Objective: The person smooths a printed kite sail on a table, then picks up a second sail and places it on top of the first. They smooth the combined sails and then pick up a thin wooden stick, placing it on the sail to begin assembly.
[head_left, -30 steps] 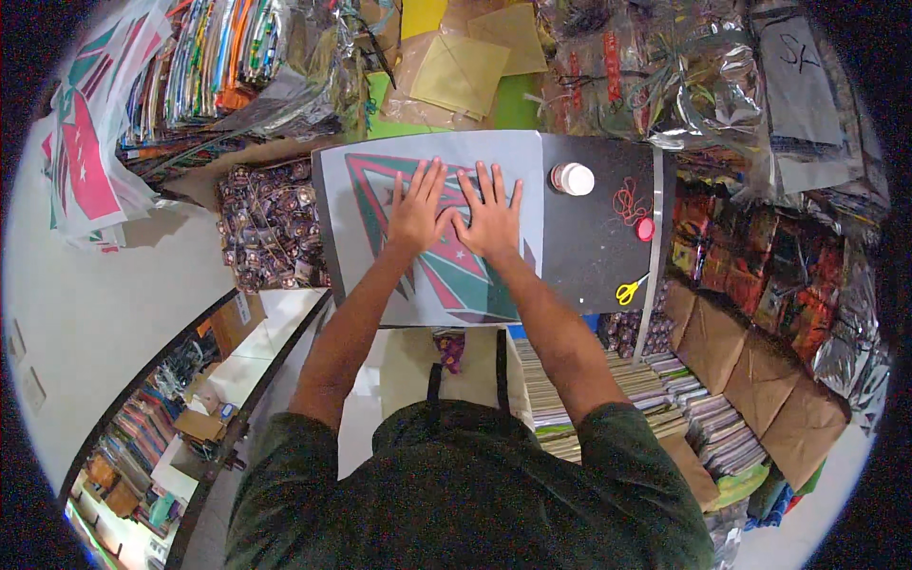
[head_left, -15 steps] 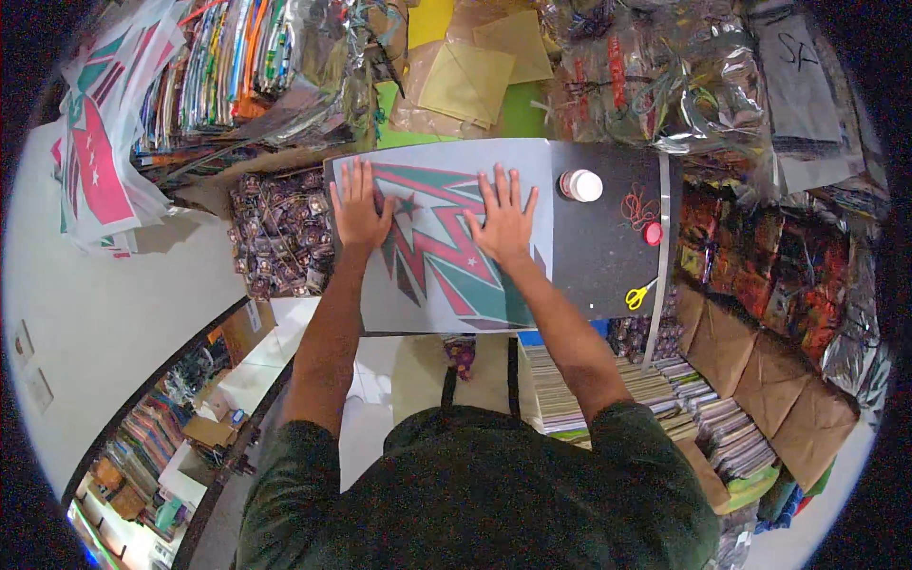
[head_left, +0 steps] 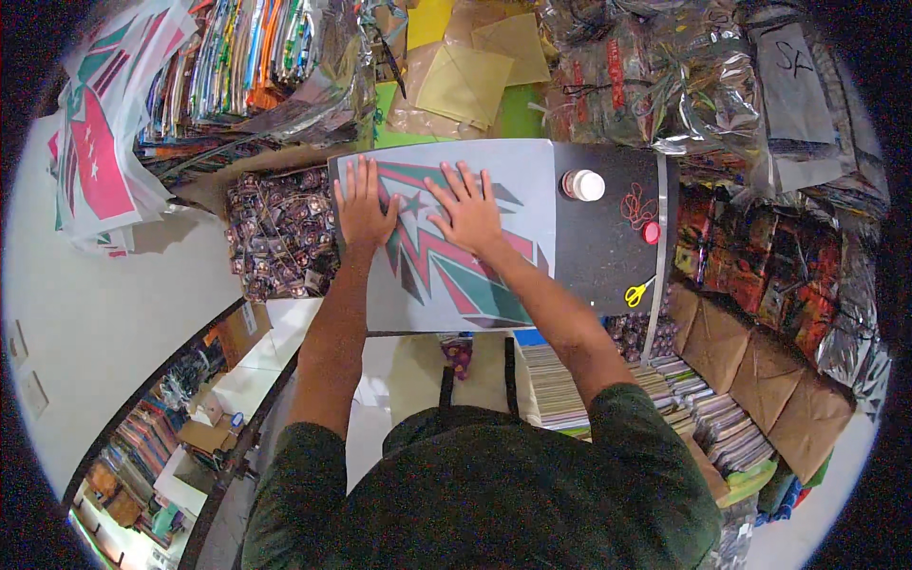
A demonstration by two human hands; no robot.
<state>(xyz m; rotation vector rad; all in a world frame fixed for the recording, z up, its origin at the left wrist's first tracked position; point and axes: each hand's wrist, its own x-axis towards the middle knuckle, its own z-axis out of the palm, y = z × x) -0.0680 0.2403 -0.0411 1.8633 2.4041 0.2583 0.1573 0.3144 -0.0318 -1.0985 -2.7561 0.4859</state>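
Observation:
A large whitish sheet (head_left: 399,299) printed with a pink, green and grey star-and-zigzag pattern lies flat on the dark table top. Resting on its left part is my left hand (head_left: 367,211), palm down with the fingers stretched forward. My right hand (head_left: 466,211) lies spread on the sheet's upper middle, covering part of the pattern. Neither hand grasps anything. Just right of the sheet, a white-lidded jar (head_left: 582,185) stands on the table.
The dark table (head_left: 603,256) also bears a tangle of red cord (head_left: 638,204), a red cap (head_left: 651,233) and yellow-handled scissors (head_left: 637,293). Left of it sits a box of small dark packets (head_left: 280,233). Wrapped bundles (head_left: 655,90) crowd the back, with similar printed sheets (head_left: 100,157) hanging far left.
My right hand has slid left across the sheet, closer to my left hand. The left hand stays nearly in place. The view has shifted slightly.

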